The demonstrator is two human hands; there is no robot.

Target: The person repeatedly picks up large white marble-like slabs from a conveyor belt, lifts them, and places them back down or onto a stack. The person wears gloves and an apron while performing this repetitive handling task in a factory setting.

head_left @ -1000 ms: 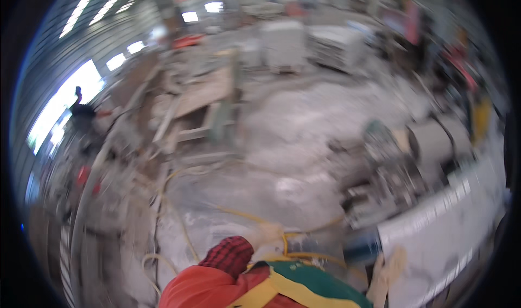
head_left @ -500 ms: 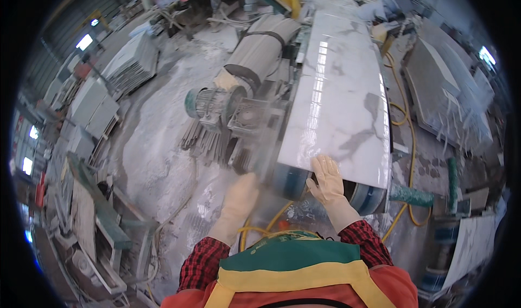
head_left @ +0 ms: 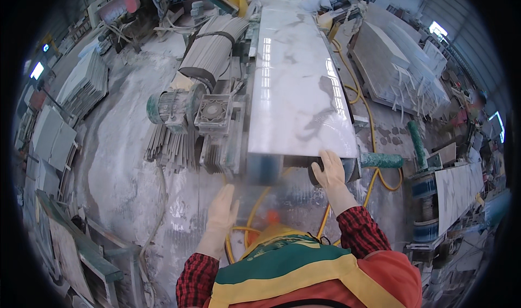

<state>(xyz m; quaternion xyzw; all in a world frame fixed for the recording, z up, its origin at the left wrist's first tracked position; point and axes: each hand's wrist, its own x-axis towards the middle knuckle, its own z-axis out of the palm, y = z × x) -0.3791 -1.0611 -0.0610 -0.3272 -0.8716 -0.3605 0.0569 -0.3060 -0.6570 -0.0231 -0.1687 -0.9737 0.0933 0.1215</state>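
A long white polished stone slab (head_left: 293, 107) with grey veins stretches away in front of me, resting on blue rollers (head_left: 265, 168) under its near end. My right hand (head_left: 331, 179), in a pale rubber glove, has its fingertips at the slab's near edge, close to the right corner. Its fingers are extended and the thumb stands apart. Left of the rollers, my gloved left hand (head_left: 221, 209) hovers over the floor, fingers stretched out and holding nothing. An orange thing below the rollers is too blurred to name.
A motor (head_left: 169, 110) and a strapped bundle of grey strips (head_left: 214, 47) stand left of the slab. Yellow hose (head_left: 372, 123) runs along its right side, near a green pipe (head_left: 382, 160). Stacked slabs (head_left: 380, 53) lie far right; a green-edged frame (head_left: 81, 240) is at lower left.
The view has swung right, so the surroundings sit further left. My right hand has drawn back from the slab's top to its near edge. My left hand shows more sharply, fingers still extended.
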